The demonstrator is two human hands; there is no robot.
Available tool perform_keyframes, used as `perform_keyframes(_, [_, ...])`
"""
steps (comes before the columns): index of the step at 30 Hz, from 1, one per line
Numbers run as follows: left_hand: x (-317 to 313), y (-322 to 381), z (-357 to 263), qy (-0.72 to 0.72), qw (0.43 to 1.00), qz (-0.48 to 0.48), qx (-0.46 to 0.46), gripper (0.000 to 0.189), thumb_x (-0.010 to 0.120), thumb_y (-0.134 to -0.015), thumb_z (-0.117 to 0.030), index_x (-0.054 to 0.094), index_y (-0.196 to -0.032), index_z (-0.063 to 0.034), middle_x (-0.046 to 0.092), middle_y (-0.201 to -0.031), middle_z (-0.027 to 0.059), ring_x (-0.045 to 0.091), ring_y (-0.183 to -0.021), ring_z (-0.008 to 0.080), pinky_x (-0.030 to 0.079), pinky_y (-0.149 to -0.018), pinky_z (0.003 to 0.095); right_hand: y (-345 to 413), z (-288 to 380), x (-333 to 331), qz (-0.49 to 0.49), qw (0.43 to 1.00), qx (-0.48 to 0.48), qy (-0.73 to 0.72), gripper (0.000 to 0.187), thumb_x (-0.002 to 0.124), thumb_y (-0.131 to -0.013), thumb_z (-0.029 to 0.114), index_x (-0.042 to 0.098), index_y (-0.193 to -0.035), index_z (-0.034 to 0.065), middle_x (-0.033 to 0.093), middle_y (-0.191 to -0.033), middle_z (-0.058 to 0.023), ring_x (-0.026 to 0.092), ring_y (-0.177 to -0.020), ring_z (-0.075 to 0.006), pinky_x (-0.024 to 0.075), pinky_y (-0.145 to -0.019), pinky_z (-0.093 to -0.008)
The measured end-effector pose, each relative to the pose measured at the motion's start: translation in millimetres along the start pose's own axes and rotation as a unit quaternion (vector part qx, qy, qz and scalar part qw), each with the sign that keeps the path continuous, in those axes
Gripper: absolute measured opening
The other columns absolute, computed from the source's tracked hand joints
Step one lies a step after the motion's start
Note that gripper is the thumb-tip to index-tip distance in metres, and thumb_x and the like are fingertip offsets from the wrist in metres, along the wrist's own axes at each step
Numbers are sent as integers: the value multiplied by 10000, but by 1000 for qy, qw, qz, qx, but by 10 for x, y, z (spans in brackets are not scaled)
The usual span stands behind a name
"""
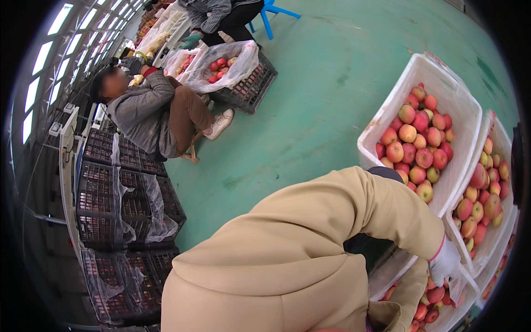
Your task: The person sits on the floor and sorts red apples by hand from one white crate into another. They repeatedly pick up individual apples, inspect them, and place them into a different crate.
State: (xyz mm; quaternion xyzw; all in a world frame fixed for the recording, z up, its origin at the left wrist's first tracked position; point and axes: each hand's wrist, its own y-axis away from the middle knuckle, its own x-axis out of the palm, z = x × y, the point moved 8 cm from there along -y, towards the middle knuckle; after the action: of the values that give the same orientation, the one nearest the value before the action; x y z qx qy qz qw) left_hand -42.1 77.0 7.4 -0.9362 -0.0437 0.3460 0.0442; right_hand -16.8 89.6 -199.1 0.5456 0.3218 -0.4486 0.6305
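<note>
My left hand, in a white glove with a pink cuff edge, reaches across to the lower right. Its fingers point down at red and yellow apples in a plastic-lined crate. Clear plastic film lies beside the fingers; their grip is not plain. My right hand is out of view, and only part of a beige sleeve shows near that crate. Above my arm stands a large white crate partly filled with apples. Another white crate of apples adjoins it on the right.
A seated person in grey is at the upper left. Another person with green gloves bends over a black crate lined with plastic. Stacked black crates stand at the left. A blue stool is at the top, on green floor.
</note>
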Motion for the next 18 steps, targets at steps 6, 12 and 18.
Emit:
perform_keyframes(6, [-100,67,-26,-42,999,17,-6,336,578,-725,-372,661,-941,-128,660,-905,153,618,-855,355,477,-766,453,108,83,-117,9,999,34,19,471,682,-687,177,562,-1116,24,615,-1013,-213,591,-947,-364,469,-818,-415])
perform_keyframes(12, [-131,105,-82,-53,998,19,-11,292,592,-702,-321,673,-902,-123,663,-871,144,625,-825,348,489,-731,458,306,151,-296,10,997,68,21,517,710,-672,199,550,-1126,10,608,-1034,-227,587,-966,-365,465,-836,-413])
perform_keyframes(18, [-48,16,-121,-51,998,36,-1,329,599,-708,-298,664,-983,-129,660,-910,148,621,-860,345,487,-749,453,606,258,-563,2,992,125,-20,565,738,-656,220,538,-1136,-3,602,-1056,-240,584,-985,-367,462,-853,-411])
